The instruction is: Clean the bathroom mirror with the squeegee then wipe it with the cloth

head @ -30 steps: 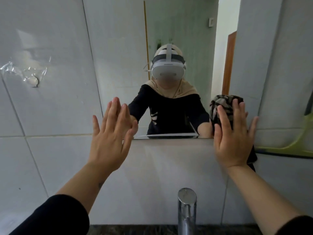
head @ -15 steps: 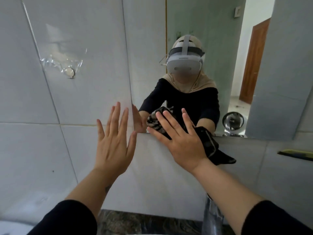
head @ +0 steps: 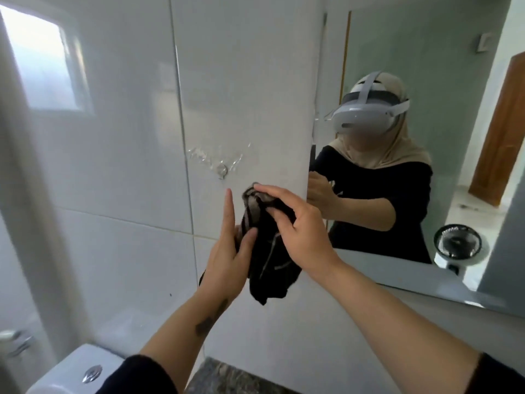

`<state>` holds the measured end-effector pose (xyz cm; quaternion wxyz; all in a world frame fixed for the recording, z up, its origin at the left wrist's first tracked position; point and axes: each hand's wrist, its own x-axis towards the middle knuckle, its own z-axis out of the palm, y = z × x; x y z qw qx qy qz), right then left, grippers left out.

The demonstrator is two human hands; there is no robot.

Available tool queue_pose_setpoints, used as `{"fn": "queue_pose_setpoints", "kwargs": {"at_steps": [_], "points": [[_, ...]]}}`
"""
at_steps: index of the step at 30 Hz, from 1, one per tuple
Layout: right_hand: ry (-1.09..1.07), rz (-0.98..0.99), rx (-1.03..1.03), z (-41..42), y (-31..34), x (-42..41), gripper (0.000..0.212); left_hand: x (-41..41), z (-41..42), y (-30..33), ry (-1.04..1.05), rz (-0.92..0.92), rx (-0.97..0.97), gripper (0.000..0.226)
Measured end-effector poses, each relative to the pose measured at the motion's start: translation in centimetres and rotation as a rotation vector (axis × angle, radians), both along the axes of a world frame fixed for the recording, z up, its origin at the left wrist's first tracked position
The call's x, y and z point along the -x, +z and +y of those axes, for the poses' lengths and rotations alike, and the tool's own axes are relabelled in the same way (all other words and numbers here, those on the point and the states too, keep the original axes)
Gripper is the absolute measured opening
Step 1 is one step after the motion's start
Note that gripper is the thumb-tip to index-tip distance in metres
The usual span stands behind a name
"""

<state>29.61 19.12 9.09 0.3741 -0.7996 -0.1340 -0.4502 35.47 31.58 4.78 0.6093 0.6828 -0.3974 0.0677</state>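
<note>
Your right hand (head: 301, 237) pinches dark striped cloth (head: 265, 260) at its top edge; your left hand (head: 227, 251) cups cloth from below, thumb pressed on fabric, index finger straight up. Looks like regripping or hanging — small hook (head: 222, 169) sits on wall tile (head: 113, 166) just above. Cloth held off mirror (head: 426, 81), left of its edge. Squeegee not in view. Glossy white tiles, toilet tank (head: 76, 371) lower left, speckled counter (head: 227, 376) below — small fan shows in reflection.
</note>
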Motion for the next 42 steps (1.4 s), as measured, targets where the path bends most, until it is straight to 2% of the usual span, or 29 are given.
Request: {"fn": "queue_pose_setpoints", "kwargs": {"at_steps": [2, 5, 8, 11, 16, 19, 21, 27, 32, 36, 42], "points": [[0.037, 0.094, -0.1, 0.5, 1.8, -0.9, 0.037, -0.5, 0.8, 2.0, 0.062, -0.069, -0.003, 0.068], [0.039, 0.187, -0.203, 0.6, 4.0, -2.0, 0.034, -1.9, 2.5, 4.4, 0.168, -0.196, -0.116, 0.061], [-0.014, 0.252, -0.189, 0.7, 5.4, -2.8, 0.029, -4.1, 4.4, 6.2, 0.229, -0.313, -0.201, 0.051], [-0.193, 0.209, 0.003, 1.1, 6.2, -3.9, 0.025, -6.3, 5.1, 7.4, 0.298, -0.367, -0.205, 0.041], [-0.573, 0.041, 0.484, 2.0, 6.7, -7.2, 0.02, -8.7, 4.3, 8.1, 0.444, -0.365, -0.214, 0.039], [-0.818, -0.08, 0.766, 1.7, 6.7, -9.5, 0.012, -9.9, 3.8, 8.1, 0.568, -0.461, -0.364, 0.045], [-0.867, -0.15, 0.854, 1.0, 6.4, -10.5, 0.012, -10.4, 3.5, 7.7, 0.626, -0.557, -0.474, 0.054], [-0.879, -0.355, 1.041, -1.2, 4.0, -11.4, 0.027, -11.7, 3.2, 5.6, 0.653, -0.71, -0.525, 0.073], [-0.871, -0.273, 1.002, -1.0, 1.2, -11.3, 0.041, -12.1, 3.2, 3.5, 0.618, -0.678, -0.55, 0.086], [-0.851, -0.111, 0.847, 0.7, 0.2, -10.7, 0.046, -11.1, 2.3, 2.8, 0.548, -0.41, -0.448, 0.064], [-0.832, 0.262, 0.711, 3.0, -1.0, -8.0, 0.074, -8.3, 3.0, 1.9, 0.525, -0.254, -0.632, 0.073]]}}
